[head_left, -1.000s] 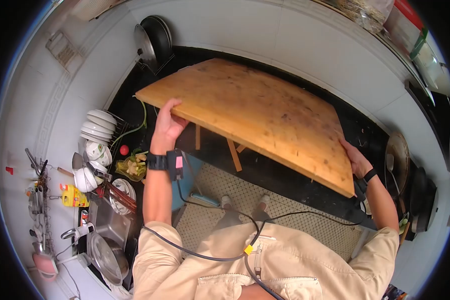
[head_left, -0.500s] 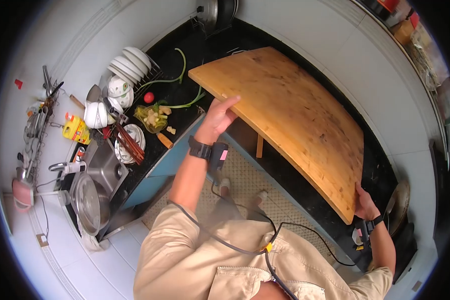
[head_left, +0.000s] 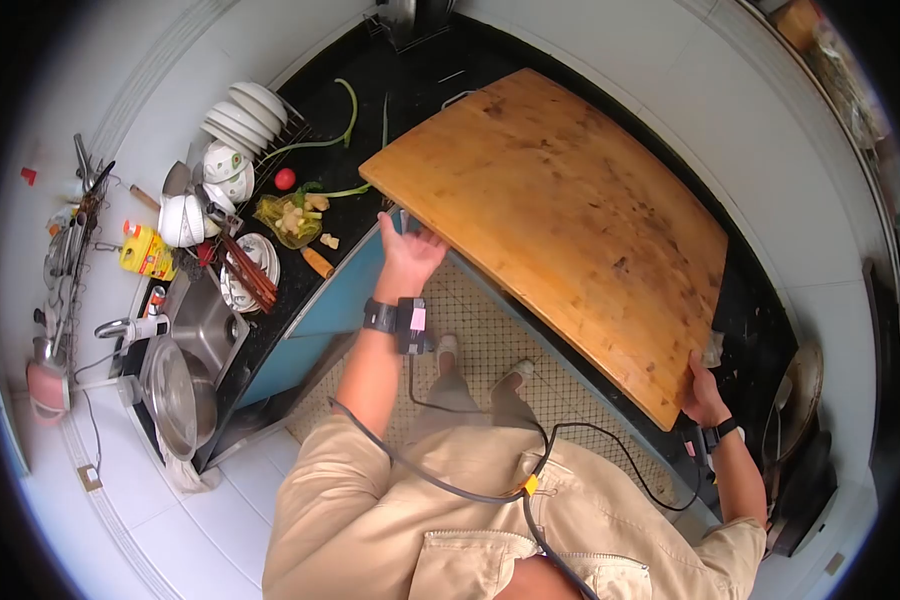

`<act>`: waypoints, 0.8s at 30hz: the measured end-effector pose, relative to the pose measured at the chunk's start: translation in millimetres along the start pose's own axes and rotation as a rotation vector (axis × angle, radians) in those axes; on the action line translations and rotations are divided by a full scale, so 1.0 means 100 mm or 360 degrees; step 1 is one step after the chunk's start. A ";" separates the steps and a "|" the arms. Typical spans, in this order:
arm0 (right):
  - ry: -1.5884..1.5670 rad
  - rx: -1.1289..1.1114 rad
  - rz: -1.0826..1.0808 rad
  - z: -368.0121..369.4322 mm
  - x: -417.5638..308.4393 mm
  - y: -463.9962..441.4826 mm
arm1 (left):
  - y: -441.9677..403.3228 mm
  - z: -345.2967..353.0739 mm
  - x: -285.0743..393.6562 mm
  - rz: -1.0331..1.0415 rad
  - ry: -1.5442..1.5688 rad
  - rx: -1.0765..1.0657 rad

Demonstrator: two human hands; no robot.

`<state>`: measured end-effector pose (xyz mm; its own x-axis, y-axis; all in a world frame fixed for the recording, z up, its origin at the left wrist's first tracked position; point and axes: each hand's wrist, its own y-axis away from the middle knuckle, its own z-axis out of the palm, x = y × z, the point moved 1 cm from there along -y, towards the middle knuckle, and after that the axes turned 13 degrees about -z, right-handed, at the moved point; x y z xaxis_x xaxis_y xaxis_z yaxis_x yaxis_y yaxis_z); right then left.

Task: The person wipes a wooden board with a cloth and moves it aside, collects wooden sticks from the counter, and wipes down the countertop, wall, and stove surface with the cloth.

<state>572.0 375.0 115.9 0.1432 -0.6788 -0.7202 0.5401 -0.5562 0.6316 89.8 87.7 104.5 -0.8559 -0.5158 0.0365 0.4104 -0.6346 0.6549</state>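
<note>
A large wooden cutting board (head_left: pixel 570 220) with dark stains lies nearly flat over the black counter, its front edge reaching out past the counter. My left hand (head_left: pixel 411 257) is palm up at the board's left front edge. Its thumb stands away from the board, while the fingertips touch or go just under the edge. At the right end, my right hand (head_left: pixel 704 392) grips the near corner with the thumb along the side; some of its fingers are hidden.
On the left counter are green onions (head_left: pixel 350 115), a tomato (head_left: pixel 285 179), ginger in a yellow net bag (head_left: pixel 290 222), a wooden-handled knife (head_left: pixel 317 263) and stacked bowls (head_left: pixel 180 220). A sink (head_left: pixel 205 320) lies nearer me. Pans (head_left: pixel 802 395) stand far right. A cable (head_left: pixel 420 470) crosses my body.
The board has come down and levelled onto the counter, shifting slightly left. My left thumb has come off its top, and that hand has turned palm up. My right hand has stayed at the right corner.
</note>
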 end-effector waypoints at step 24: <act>-0.0028 0.0152 -0.0352 -0.13 0.41 0.06 | 0.35 -0.03 -0.32 0.0201 -0.0571 -0.0319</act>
<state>592.3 349.8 86.2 0.0154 -0.5432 -0.8395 0.4758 -0.7345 0.4839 132.1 80.3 124.3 -0.8356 -0.3862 0.3906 0.5418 -0.6969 0.4699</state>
